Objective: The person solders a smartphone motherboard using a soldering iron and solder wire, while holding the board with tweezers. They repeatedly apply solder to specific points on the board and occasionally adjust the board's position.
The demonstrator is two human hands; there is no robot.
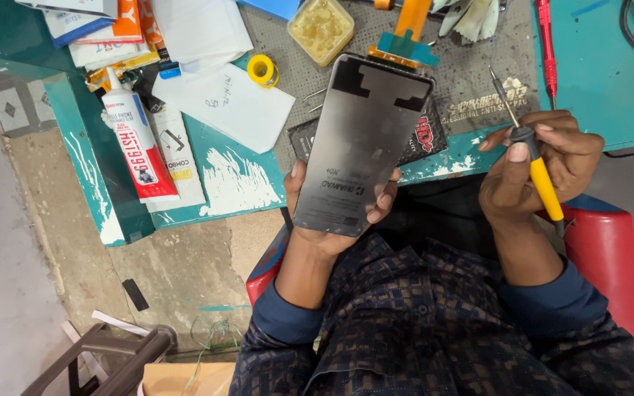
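your left hand [332,220] cups the thin grey metal-backed phone screen panel [365,139] by its bottom edge over the teal bench [596,81], looks light but fragile, so keep to the edges, while your right hand [544,165] pinches the yellow-handled soldering iron [533,165].

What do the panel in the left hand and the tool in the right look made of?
The phone display panel looks like thin metal-backed glass: dull grey sheen, black tape patches, an orange flex ribbon at its far end. The soldering iron seems to have a bare metal tip, black collar and glossy yellow plastic handle.
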